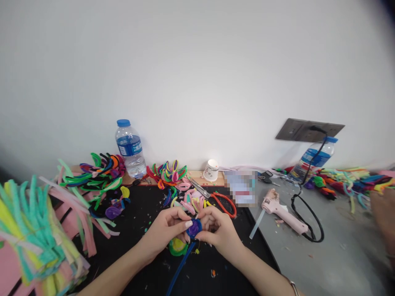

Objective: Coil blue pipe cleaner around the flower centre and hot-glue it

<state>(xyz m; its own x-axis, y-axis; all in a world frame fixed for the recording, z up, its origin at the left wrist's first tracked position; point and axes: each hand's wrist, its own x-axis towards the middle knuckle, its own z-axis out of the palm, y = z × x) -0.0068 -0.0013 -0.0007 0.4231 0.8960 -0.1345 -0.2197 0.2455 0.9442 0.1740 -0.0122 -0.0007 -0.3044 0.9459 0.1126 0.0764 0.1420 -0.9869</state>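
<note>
The left hand [166,229] and right hand [222,231] pinch one blue-and-purple chenille disc [194,228] between their fingers, nearer the wearer than one pair of scissors [207,195]. Behind the scissors stands one paper cup [211,170]; rightward, one pink glue gun [285,216]; leftward, one labelled bottle [129,149].

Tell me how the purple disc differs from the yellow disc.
The purple disc is edged in blue; the yellow disc is edged in green. The left hand and right hand hold the purple disc; the yellow disc shows lower, partly hidden behind the left hand. Both are rounded.
</note>
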